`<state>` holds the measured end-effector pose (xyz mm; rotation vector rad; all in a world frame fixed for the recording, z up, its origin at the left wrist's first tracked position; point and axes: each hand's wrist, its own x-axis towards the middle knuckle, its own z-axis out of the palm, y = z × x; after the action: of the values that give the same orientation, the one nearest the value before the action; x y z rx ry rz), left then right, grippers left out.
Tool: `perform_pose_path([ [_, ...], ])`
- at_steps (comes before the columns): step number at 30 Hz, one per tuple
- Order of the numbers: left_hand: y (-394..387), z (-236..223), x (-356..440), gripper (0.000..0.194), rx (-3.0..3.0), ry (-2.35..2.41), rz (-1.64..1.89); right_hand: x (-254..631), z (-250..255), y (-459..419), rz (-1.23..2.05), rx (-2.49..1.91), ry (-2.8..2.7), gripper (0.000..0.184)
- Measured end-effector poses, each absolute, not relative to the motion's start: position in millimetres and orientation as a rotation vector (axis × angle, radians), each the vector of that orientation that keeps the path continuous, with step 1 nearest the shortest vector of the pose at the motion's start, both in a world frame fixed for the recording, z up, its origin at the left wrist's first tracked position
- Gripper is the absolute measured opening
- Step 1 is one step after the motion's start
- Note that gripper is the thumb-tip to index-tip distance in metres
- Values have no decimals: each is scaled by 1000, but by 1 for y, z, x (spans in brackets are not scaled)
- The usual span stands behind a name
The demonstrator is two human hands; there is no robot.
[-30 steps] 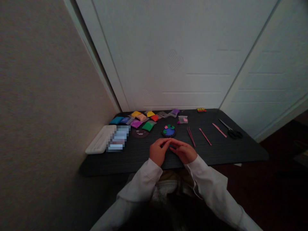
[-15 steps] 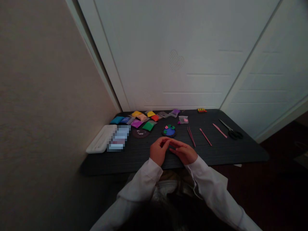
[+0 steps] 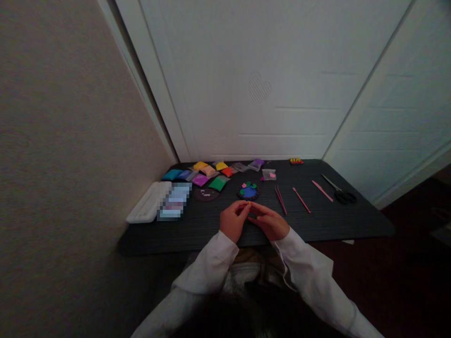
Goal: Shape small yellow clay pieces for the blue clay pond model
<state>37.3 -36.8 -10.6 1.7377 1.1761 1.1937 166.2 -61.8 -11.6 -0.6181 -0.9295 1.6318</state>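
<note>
Over the front half of the table, my left hand (image 3: 233,221) and my right hand (image 3: 271,222) meet at the fingertips. Between them shows a tiny yellow piece of clay (image 3: 250,203), pinched by the fingers of both hands; most of it is hidden. Just beyond the fingertips lies a small round clay pond (image 3: 250,192), blue in the middle, with a dark bumpy rim, green leaf shapes and a pink flower on it. Pink tweezers (image 3: 281,200) lie to the right of my right hand.
Bags of coloured clay, such as the green bag (image 3: 218,183), lie at the back left. A dark disc (image 3: 207,194), a blurred-out phone-like panel (image 3: 175,202) and a white tray (image 3: 148,203) sit left. Pink modelling tools (image 3: 301,200) and scissors (image 3: 340,190) lie right.
My hands stay in nearly the same place, fingertips together. A bit of yellow clay now shows between the fingertips. The things on the table have not moved.
</note>
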Motion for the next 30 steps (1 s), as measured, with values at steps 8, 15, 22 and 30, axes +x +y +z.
perform_pose_path([
  [8, -36, -10, 37, 24, 1757, 1171, 1203, 168, -14, -61, 1617, -618, -943, 25],
  [15, -36, -7, 34, 24, 1811, 1171, 1218, 169, -15, -61, 1606, -625, -952, 25],
  [22, -39, -3, 34, 23, 1824, 1145, 1225, 168, -14, -61, 1589, -634, -970, 25],
  [30, -40, -2, 35, 23, 1738, 1116, 1183, 166, -15, -61, 1543, -657, -1000, 25],
])
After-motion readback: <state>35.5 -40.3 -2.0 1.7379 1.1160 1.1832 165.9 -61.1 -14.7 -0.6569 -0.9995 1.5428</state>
